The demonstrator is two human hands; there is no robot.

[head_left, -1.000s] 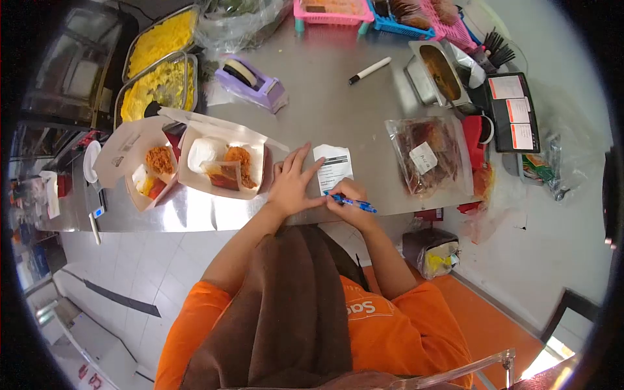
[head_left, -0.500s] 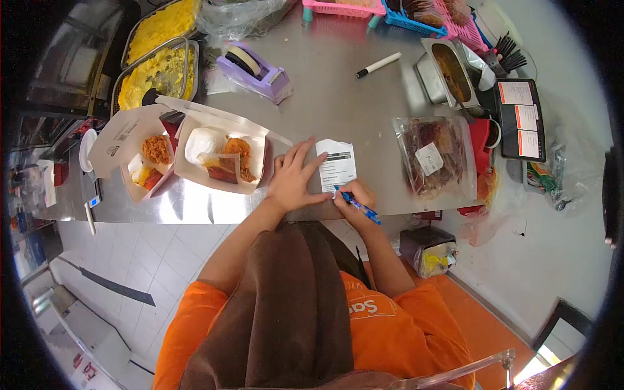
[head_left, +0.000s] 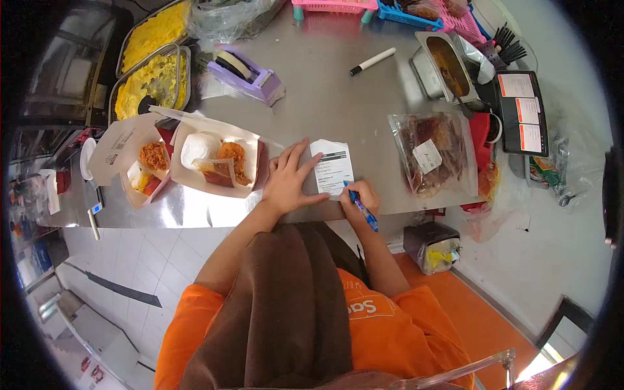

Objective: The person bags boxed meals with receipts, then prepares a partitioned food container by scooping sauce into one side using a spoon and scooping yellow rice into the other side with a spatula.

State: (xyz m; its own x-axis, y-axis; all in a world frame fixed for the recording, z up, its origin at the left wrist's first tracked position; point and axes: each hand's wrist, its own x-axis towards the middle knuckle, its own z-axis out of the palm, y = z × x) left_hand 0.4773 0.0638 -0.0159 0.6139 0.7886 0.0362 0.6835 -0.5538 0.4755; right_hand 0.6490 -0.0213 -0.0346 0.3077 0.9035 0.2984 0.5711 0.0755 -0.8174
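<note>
Head view: the left hand's (head_left: 290,178) fingers are spread apart, flat on the steel counter (head_left: 325,84) and touching the left edge of the printed receipt (head_left: 331,170); the right hand's (head_left: 361,201) fingers are clamped on a blue pen (head_left: 364,211), its tip at the receipt's right side; left of them stand two open food boxes (head_left: 218,156), and right lies a sealed bag (head_left: 434,156)

On the receipt (head_left: 330,170), I find fine print too small to read. The top edge crops the pink basket (head_left: 335,7). Brown cloth (head_left: 292,305) partly covers the orange shirt (head_left: 416,338).
</note>
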